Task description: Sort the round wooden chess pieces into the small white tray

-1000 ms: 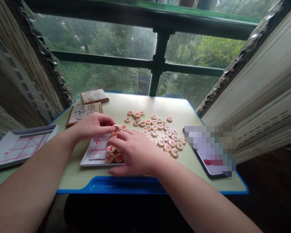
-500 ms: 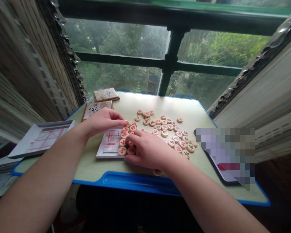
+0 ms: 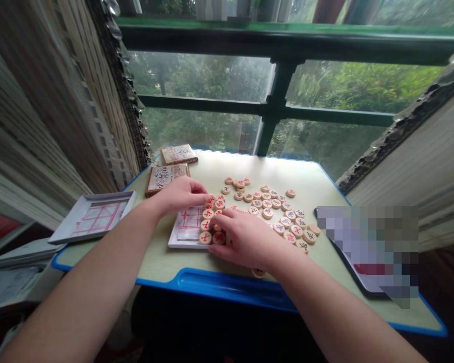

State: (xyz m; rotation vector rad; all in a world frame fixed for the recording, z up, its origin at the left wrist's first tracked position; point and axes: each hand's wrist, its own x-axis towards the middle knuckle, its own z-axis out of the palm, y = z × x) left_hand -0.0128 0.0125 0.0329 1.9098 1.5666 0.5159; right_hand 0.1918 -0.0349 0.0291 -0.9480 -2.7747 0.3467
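Round wooden Chinese chess pieces with red characters stand in short rows in a shallow white box tray. My left hand reaches over the tray's far side, its thumb and finger closed on the red piece at the far end of the left row. My right hand curls over the right side of the tray, fingertips closed on pieces there. Its palm hides part of the tray and those pieces. The folded paper board with red lines lies inside the tray.
Many loose pieces lie spread right of the tray. One piece sits near the front edge. A white box lid is at left, two printed boxes behind it. A blurred-out flat device lies at right.
The whole view has shifted, so the table appears further right and slightly lower. Both hands keep nearly the same places at the tray; the pieces look unmoved.
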